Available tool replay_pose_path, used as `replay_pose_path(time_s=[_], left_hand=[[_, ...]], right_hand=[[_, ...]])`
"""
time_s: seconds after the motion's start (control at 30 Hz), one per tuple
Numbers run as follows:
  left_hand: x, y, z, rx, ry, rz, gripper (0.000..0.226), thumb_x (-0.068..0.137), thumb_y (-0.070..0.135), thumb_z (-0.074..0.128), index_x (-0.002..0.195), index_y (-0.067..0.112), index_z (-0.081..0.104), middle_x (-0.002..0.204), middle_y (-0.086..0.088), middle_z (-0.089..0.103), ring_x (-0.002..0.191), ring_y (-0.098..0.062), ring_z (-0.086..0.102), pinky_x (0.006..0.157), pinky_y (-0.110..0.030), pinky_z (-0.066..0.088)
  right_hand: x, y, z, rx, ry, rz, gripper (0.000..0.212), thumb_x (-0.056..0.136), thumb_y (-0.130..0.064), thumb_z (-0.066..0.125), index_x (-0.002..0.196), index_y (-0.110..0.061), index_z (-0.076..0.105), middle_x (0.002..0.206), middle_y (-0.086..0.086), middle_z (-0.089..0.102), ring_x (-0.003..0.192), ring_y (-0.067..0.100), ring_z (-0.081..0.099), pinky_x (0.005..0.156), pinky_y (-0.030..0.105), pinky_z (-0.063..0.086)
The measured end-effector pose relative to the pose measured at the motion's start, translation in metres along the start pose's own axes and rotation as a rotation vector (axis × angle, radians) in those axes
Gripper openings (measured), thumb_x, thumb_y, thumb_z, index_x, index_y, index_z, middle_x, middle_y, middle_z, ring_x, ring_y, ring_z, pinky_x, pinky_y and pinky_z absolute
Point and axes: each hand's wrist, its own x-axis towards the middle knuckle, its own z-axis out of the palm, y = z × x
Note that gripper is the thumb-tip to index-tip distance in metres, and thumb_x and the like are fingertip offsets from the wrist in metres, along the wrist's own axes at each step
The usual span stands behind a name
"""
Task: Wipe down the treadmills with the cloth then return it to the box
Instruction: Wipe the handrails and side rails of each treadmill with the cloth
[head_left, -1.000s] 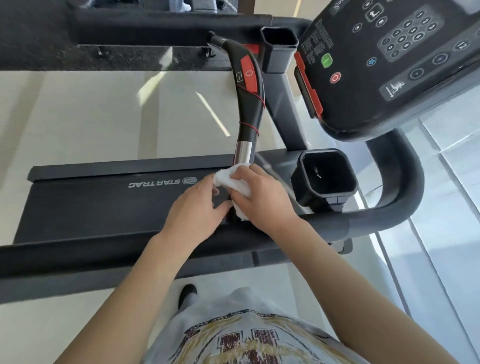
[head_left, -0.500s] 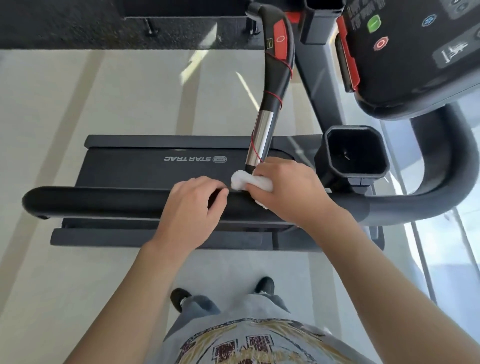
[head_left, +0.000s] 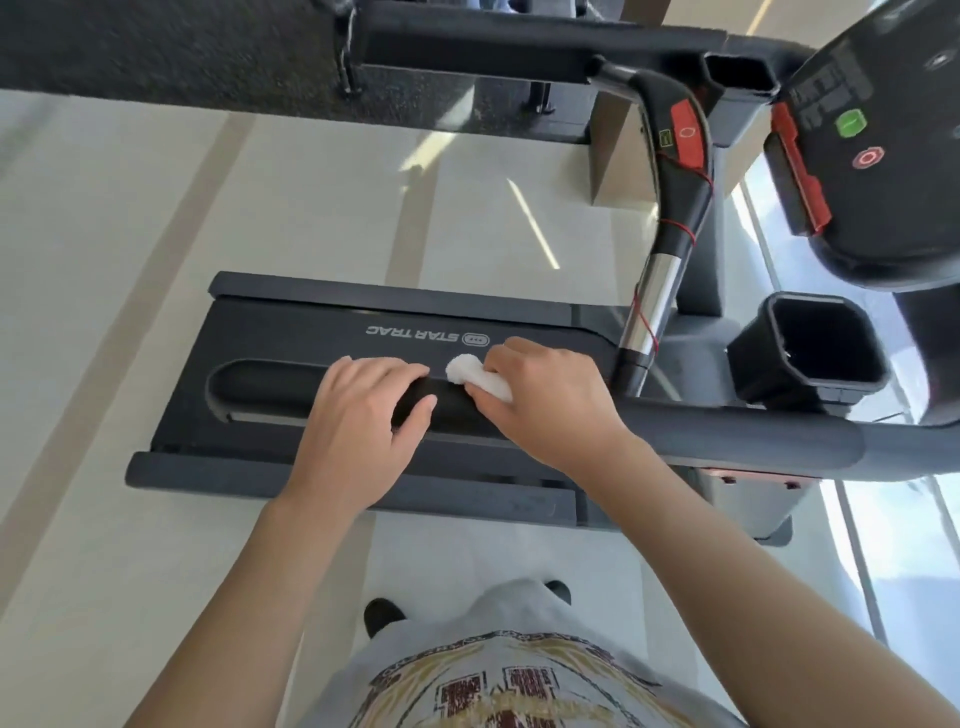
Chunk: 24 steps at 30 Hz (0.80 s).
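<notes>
A black Star Trac treadmill (head_left: 291, 332) lies across the view, its padded side handrail (head_left: 727, 431) running left to right in front of me. My right hand (head_left: 550, 410) presses a small white cloth (head_left: 475, 376) onto the top of this rail, the cloth bunched under my fingers. My left hand (head_left: 358, 421) is wrapped over the same rail just to the left of the cloth, thumb and fingers curled around it. The box is not in view.
A curved grip with a chrome section and red panel (head_left: 670, 218) rises just right of my right hand. A square cup holder (head_left: 805, 348) and the console (head_left: 872, 145) with green and red buttons are at right. Another machine's frame (head_left: 493, 47) crosses the top; pale floor lies left.
Both hands have slid left along the handrail with the cloth, away from the base of the chrome grip. My view has pulled back, so the rail's left end shows.
</notes>
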Motion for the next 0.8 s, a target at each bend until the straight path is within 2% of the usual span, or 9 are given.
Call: replay_pose_path(time_s=[0.03,0.1,0.2,0.33,0.43,0.53,0.63,0.7,0.8], left_hand=[[-0.004,-0.013,-0.008,0.009,-0.001,-0.002,0.038,0.104,0.040,0.050,0.130,0.019,0.068,0.126,0.004,0.069,0.121,-0.021,0.061,0.118,-0.049,0.036],[-0.014,-0.039,-0.023,0.025,0.003,-0.010,0.038,0.103,0.038,0.050,0.133,0.019,0.065,0.131,0.004,0.066,0.125,-0.021,0.058,0.119,-0.051,0.034],[-0.030,-0.077,-0.046,0.049,0.025,-0.041,0.041,0.101,0.033,0.052,0.137,0.019,0.063,0.138,0.001,0.063,0.133,-0.023,0.055,0.116,-0.050,0.037],[-0.057,-0.125,-0.074,0.005,0.034,-0.175,0.045,0.101,0.028,0.061,0.145,0.017,0.057,0.146,-0.002,0.057,0.132,-0.026,0.054,0.107,-0.046,0.047],[-0.085,-0.159,-0.094,-0.026,0.044,-0.306,0.044,0.102,0.030,0.060,0.143,0.015,0.058,0.145,-0.001,0.058,0.128,-0.026,0.056,0.104,-0.041,0.048],[-0.115,-0.191,-0.116,-0.047,0.097,-0.433,0.042,0.103,0.031,0.060,0.143,0.016,0.058,0.145,0.001,0.058,0.129,-0.024,0.055,0.100,-0.039,0.047],[-0.144,-0.218,-0.137,-0.066,0.167,-0.545,0.042,0.104,0.033,0.057,0.143,0.017,0.057,0.146,0.002,0.056,0.130,-0.022,0.053,0.102,-0.042,0.049],[-0.165,-0.234,-0.148,-0.072,0.216,-0.618,0.042,0.105,0.035,0.056,0.143,0.018,0.057,0.146,0.003,0.056,0.130,-0.021,0.053,0.102,-0.043,0.051],[-0.195,-0.253,-0.163,-0.078,0.293,-0.732,0.043,0.105,0.036,0.054,0.144,0.019,0.057,0.146,0.004,0.056,0.131,-0.020,0.052,0.105,-0.043,0.050]], right_hand=[[0.009,-0.017,0.004,-0.006,0.009,0.011,0.038,0.103,-0.051,0.032,0.108,-0.043,0.069,0.075,-0.008,0.039,0.056,0.016,0.038,0.048,0.025,0.010],[0.026,-0.049,0.008,0.032,0.010,0.028,0.029,0.102,-0.046,0.044,0.102,-0.036,0.071,0.072,-0.008,0.039,0.054,0.015,0.033,0.046,0.024,0.010],[0.050,-0.097,0.015,0.049,0.087,-0.048,0.019,0.101,-0.032,0.055,0.107,-0.039,0.072,0.069,-0.005,0.046,0.054,0.016,0.036,0.042,0.024,0.023],[0.085,-0.158,0.030,0.004,0.029,-0.046,0.033,0.104,-0.037,0.035,0.115,-0.039,0.066,0.077,-0.005,0.046,0.057,0.017,0.045,0.045,0.028,0.022],[0.110,-0.200,0.034,0.050,0.012,-0.068,0.032,0.103,-0.037,0.034,0.109,-0.035,0.066,0.078,-0.005,0.045,0.055,0.018,0.044,0.045,0.027,0.018],[0.132,-0.244,0.040,0.077,-0.041,-0.162,0.044,0.101,-0.045,0.025,0.110,-0.035,0.067,0.087,-0.008,0.051,0.061,0.018,0.053,0.047,0.028,0.028],[0.147,-0.290,0.043,0.336,-0.055,-0.243,0.027,0.103,-0.042,0.052,0.098,-0.022,0.069,0.089,-0.007,0.060,0.064,0.022,0.061,0.053,0.035,0.049],[0.157,-0.322,0.044,0.444,-0.057,-0.292,0.024,0.101,-0.041,0.060,0.095,-0.020,0.070,0.087,-0.006,0.060,0.065,0.022,0.061,0.057,0.038,0.053],[0.176,-0.369,0.046,0.512,-0.070,-0.380,0.034,0.100,-0.052,0.050,0.093,-0.025,0.070,0.085,-0.007,0.061,0.067,0.017,0.061,0.058,0.037,0.054]])
